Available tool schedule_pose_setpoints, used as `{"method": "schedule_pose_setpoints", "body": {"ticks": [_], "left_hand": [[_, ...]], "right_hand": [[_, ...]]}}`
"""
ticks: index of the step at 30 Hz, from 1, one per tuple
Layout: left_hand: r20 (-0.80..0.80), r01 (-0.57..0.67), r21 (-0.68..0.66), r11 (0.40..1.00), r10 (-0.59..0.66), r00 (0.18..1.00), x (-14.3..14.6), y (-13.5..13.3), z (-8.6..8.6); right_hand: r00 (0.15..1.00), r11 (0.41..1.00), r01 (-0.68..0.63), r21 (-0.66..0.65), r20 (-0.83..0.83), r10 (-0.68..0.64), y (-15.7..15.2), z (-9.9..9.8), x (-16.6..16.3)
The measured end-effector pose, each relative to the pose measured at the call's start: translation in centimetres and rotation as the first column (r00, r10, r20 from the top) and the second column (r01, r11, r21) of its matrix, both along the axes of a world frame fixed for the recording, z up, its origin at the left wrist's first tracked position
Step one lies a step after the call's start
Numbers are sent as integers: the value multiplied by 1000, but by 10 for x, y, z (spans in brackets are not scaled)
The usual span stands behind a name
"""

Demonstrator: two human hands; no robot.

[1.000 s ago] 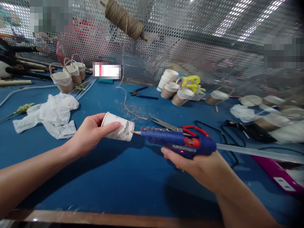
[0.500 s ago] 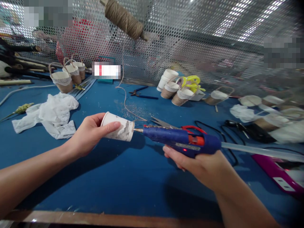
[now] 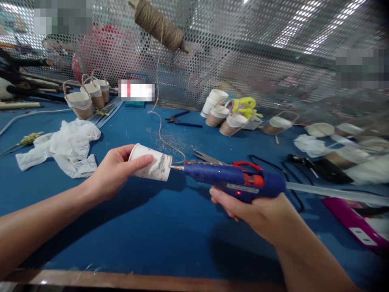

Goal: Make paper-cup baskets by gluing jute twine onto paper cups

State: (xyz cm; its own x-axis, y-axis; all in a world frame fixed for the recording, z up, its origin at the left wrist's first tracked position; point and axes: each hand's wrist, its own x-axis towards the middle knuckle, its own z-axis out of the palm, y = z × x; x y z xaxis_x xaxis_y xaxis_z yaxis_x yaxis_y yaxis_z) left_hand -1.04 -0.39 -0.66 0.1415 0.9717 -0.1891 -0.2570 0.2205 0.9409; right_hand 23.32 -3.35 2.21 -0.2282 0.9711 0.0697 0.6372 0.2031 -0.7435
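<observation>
My left hand grips a white paper cup lying sideways, its bottom pointing right, held just above the blue table. My right hand is wrapped round a blue and orange glue gun with a clear glue stick trailing out behind to the right. The metal nozzle touches the cup's bottom rim. A brown twine strand runs from the spool overhead down to the cup's bottom.
Red-handled scissors lie just behind the glue gun. Crumpled white plastic lies at left. Twine-wrapped cup baskets stand at back left, more cups and blue pliers at back centre. Black cables and a magenta box are at right.
The glue gun has shifted slightly right and up, its nozzle staying at the cup's bottom rim. The cup and my left hand have barely moved.
</observation>
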Motion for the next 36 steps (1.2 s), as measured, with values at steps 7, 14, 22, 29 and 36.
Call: {"method": "schedule_pose_setpoints", "body": {"ticks": [7, 14, 22, 29, 36], "left_hand": [[-13, -5, 11, 1000, 5, 1000, 0, 0, 0], [7, -11, 11, 1000, 11, 1000, 1, 0, 0], [17, -7, 15, 1000, 7, 1000, 1, 1, 0], [-5, -3, 37, 999, 4, 1000, 1, 0, 0], [45, -9, -11, 1000, 9, 999, 1, 0, 0]], "right_hand": [[991, 992, 105, -77, -70, -110, -5, 6, -9], [999, 999, 32, -31, 13, -32, 1, 2, -5], [995, 997, -81, 3, 56, 81, 0, -6, 7], [999, 999, -39, 12, 1, 39, 2, -3, 0], [999, 999, -49, -6, 22, 49, 1, -10, 4]]}}
